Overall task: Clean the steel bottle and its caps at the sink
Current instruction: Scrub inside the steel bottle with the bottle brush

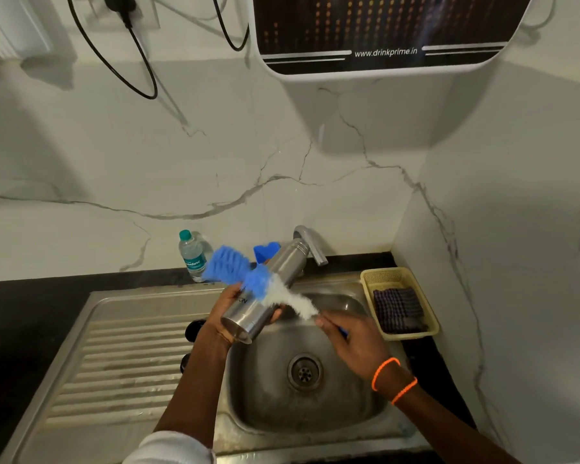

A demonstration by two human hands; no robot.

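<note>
Bottle [265, 289] over sink [315, 423], brush [248, 276] across it, basket [429, 316] right.

Black counter [31, 316]: sink [121, 356], basket [431, 316], water bottle [192, 254].

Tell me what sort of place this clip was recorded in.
Most likely a home kitchen. A steel sink with a ribbed draining board and a tap is set in a dark counter, a wall-mounted water purifier hangs above, and a basket holding a scrub cloth sits beside the basin.
</note>
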